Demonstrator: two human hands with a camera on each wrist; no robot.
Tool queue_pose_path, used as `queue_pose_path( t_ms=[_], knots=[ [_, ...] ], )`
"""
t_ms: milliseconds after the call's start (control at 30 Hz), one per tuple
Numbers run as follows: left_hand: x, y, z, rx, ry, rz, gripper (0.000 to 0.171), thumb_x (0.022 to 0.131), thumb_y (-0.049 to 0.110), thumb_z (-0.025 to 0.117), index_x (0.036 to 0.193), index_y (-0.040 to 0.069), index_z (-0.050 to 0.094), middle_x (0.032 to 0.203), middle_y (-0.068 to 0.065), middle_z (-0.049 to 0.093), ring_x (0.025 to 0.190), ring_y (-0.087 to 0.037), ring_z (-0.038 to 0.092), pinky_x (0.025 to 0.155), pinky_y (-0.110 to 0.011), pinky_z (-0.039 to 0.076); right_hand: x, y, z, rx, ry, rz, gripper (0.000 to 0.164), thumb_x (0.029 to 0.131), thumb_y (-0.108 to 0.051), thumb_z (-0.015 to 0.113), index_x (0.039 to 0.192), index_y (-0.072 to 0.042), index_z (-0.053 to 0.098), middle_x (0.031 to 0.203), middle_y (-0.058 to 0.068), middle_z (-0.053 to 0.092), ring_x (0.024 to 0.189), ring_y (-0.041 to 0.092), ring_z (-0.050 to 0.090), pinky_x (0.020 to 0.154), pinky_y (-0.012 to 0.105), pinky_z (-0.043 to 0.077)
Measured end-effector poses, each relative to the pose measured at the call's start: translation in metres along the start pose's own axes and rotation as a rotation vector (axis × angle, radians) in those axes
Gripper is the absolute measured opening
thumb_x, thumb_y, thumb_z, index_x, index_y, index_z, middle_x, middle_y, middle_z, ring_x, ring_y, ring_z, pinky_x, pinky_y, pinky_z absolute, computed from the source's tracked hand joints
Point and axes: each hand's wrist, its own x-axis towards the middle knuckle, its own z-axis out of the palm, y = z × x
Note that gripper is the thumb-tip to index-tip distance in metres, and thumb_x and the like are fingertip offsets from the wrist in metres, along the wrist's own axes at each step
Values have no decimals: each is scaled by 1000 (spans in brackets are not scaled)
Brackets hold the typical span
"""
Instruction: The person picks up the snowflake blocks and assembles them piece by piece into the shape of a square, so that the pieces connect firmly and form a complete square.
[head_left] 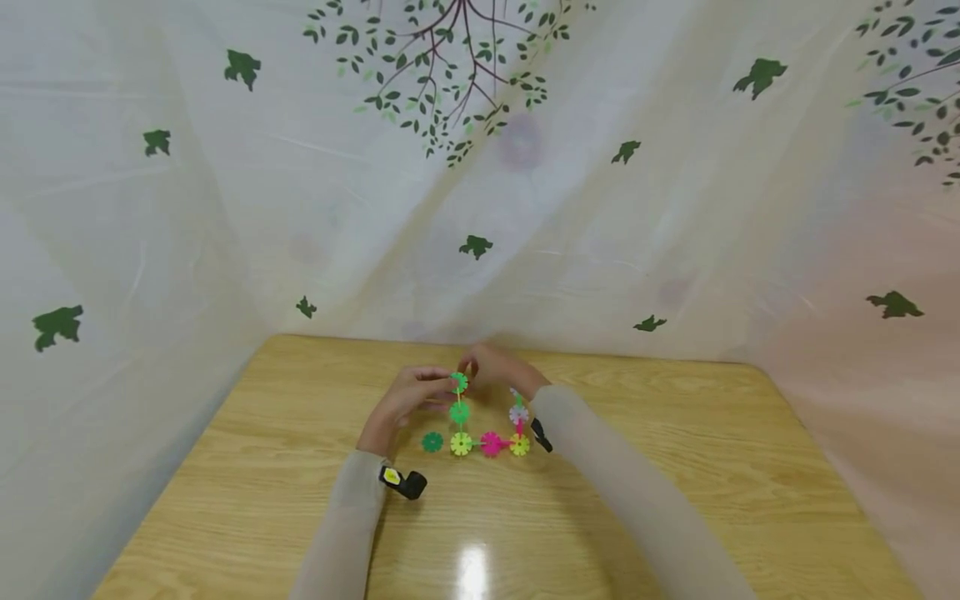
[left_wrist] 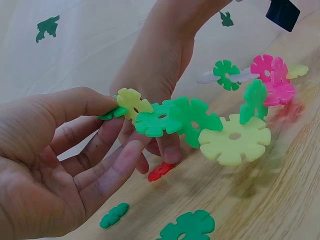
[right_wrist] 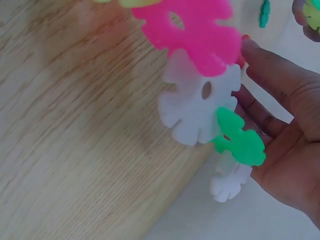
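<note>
Flower-shaped plastic discs, slotted together, form a U-shaped chain with a yellow disc [left_wrist: 235, 140], green discs and a pink disc [head_left: 491, 443]. My left hand [head_left: 408, 393] pinches the green end disc [left_wrist: 114, 113] between thumb and fingers, beside a pale yellow disc [left_wrist: 134, 103]. That side of the chain is lifted off the table. Behind it, my right hand [head_left: 495, 367] reaches down with its fingertips at a red disc [left_wrist: 160, 171], which it seems to pinch low at the table. White discs [right_wrist: 195, 105] and a green disc [right_wrist: 240, 137] hang near the right wrist.
A loose dark green disc [head_left: 432, 442] lies on the wooden table [head_left: 637, 417] left of the chain. Another green disc [left_wrist: 114, 215] lies under my left hand. A white curtain [head_left: 375, 208] with leaf and bird prints stands behind the table's far edge.
</note>
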Motion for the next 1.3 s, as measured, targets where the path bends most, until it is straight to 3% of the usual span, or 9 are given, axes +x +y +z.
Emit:
queue_pose_path(
  t_ms=[267,500,767,933,1067,1200,1300],
  knots=[
    [0,-2,2,-1,18,-14,28,94,11,72,117,-4,70,95,-2,77,87,-17,76,86,-40,63,2,-4,3,-34,-25,30,19,80,-6,86,96,-7,76,93,5,73,84,17,65,76,27,56],
    [1,-3,2,-5,18,-1,23,94,10,71,112,-4,71,92,-1,76,90,-22,76,85,-39,63,0,-5,2,-34,-33,17,23,75,0,86,93,-7,73,89,3,72,81,14,63,74,26,55],
    [0,-3,4,11,12,-8,31,95,13,71,119,-6,69,96,-1,75,89,-20,75,85,-40,63,-9,0,-5,126,-27,-35,19,78,5,81,94,0,72,100,14,74,91,23,70,78,26,59],
    [0,-2,6,12,16,-11,30,96,14,70,120,-5,69,97,-1,75,85,-14,73,82,-35,64,-21,6,-16,231,39,-72,20,80,10,75,100,6,75,102,18,75,84,23,72,73,27,60],
    [0,-3,8,10,22,-21,30,96,13,70,119,-5,69,96,-2,75,86,-14,73,81,-35,64,-33,5,-24,287,111,-53,20,81,8,75,101,4,76,97,17,77,77,15,72,75,36,63],
    [0,-2,10,2,35,-32,31,96,14,71,119,-5,68,96,-1,74,89,-17,73,84,-36,63,-47,0,-27,349,177,-39,16,84,5,77,100,4,76,95,18,77,77,17,74,82,50,62],
    [0,-2,11,-6,42,-29,30,96,14,70,120,-5,68,97,-2,75,92,-19,73,86,-39,63,-57,-2,-26,382,231,-38,11,85,2,78,96,2,75,94,16,77,79,18,74,81,48,62]
  ],
)
